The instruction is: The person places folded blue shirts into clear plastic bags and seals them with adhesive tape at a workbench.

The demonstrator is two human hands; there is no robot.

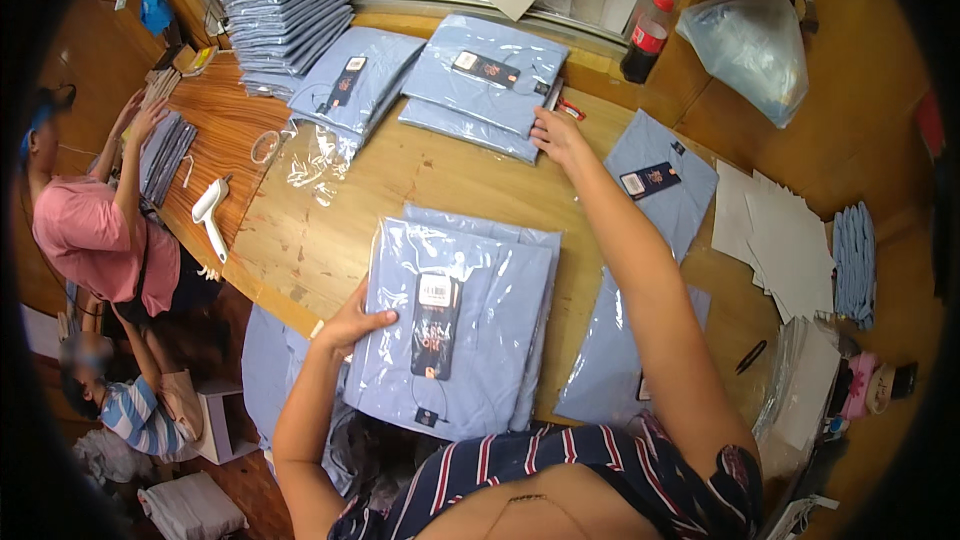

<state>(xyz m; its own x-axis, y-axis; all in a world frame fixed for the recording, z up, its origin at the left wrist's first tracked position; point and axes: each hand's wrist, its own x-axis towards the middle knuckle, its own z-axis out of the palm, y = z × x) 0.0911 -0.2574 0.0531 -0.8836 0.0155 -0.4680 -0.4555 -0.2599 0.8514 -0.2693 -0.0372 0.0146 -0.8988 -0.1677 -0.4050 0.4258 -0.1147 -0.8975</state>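
In front of me lies a small stack of folded light-blue garments in clear plastic bags (495, 310), the top one bearing a dark hang tag (437, 325). My left hand (350, 323) grips its left edge, thumb on top and the other fingers partly hidden behind. Across the table my right hand (557, 135) is closed on the near right corner of another bagged garment (470, 45), which rests on at least one more. To the right of my right forearm lies an unbagged folded garment (650, 155) with its own dark tag.
A tall pile of bagged garments (285, 30) stands at the far left, beside another bagged garment (355, 80). A white tag gun (209, 215) lies on the left tabletop. White boards (775, 230) sit at right; a cola bottle (647, 40) stands behind. Two people (105, 230) work at left.
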